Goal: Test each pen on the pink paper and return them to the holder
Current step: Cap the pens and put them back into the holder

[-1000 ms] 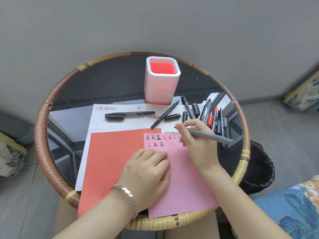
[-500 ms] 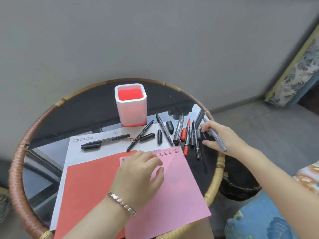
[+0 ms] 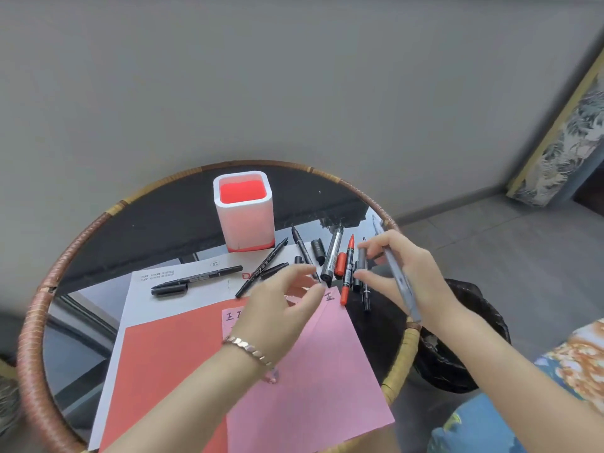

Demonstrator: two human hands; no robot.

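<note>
The pink paper (image 3: 313, 380) lies at the table's near right, with written test marks along its top edge. My right hand (image 3: 400, 273) grips a grey pen (image 3: 397, 276) that slants along the palm, and its thumb and forefinger pinch a dark grey cap (image 3: 361, 258). My left hand (image 3: 281, 305) hovers above the top of the pink paper, fingers loosely spread, holding nothing. Several pens and loose caps (image 3: 333, 259) lie scattered between my hands and the white holder (image 3: 245, 220) with its red inside, which stands upright at the back.
A red sheet (image 3: 163, 371) and a white printed sheet (image 3: 183, 279) lie under the pink paper. A black marker (image 3: 199, 277) rests on the white sheet. The round glass table has a rattan rim (image 3: 32, 338). A black bin bag (image 3: 464, 338) sits beyond the right edge.
My right hand carried the grey pen from the paper to the pen pile and picked up a cap. My left hand lifted off the pink paper and moved toward the right hand.
</note>
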